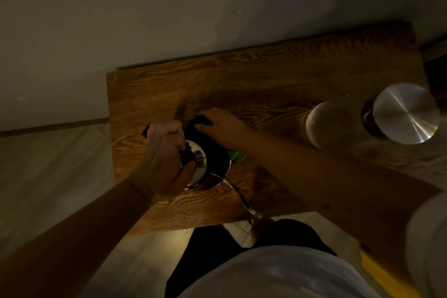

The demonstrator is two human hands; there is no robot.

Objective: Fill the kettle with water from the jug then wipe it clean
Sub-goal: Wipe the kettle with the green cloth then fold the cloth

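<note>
Left hand (167, 159): fingers curled round the dark handle at the top of the kettle, thumb side toward the camera; it grips firmly and steadies the vessel.

Kettle (205, 167): polished metal body with a lid and a dark knob, standing on the wooden counter (278, 75) near its front-left part. A thin gooseneck spout (238, 194) runs from the base toward the counter's front edge. Judged heavy if filled, rigid, and slick on its bright surface; the handle is the sound place to take hold, while the slender spout looks liable to bend or catch and should not bear load. Tilting during wiping could spill water through the spout.

Cloth (235, 155): green, soft, limp; pressed against the far and right side of the kettle, a corner showing below the wrist. Conforms readily to the curved wall.

Right hand (221, 124): laid over the cloth with fingers bent onto it, pressing it to the kettle; exact finger placement is obscured by dim light.

Jug (329, 124): pale rounded vessel, well apart to the right; identity judged, not certain.

Metal container (405, 113): brushed lid, farthest right.
</note>
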